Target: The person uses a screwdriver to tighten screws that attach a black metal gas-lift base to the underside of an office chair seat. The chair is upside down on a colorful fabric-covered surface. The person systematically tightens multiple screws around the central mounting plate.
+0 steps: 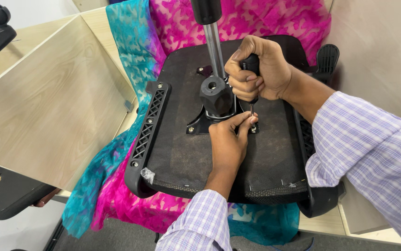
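A: One upturned black office-chair seat (pixel 182 153) lies on a pink and turquoise patterned cloth (pixel 116 186) spread over the pale wooden counter (pixel 330 223), its fabric underside facing up.

B: And both hands are on it?

A: Both. The right hand (pixel 261 69) is a tight fist, fingers (pixel 243 80) fully curled around the black handle of a screwdriver (pixel 251 100), thin metal shaft pointing straight down.

B: The left hand?

A: The left hand (pixel 228 142) rests on the seat just below, fingers nearly closed, the tips pinched at the screwdriver's tip. Whether they hold a screw I can't tell; it's too small.

B: Where's the tip landing?

A: At the right front corner of the one black metal mounting plate (pixel 200 123) in the middle of the seat. One screw head shows at its left front corner.

B: What rises from it?

A: One shiny metal gas-lift column (pixel 215 51) with a black knob-like collar (pixel 216 95) at its foot.

B: Sides?

A: Two black plastic brackets: a latticed one (pixel 147 125) at left, another (pixel 323 200) at right. One light wood partition panel (pixel 47 102) leans at the left.
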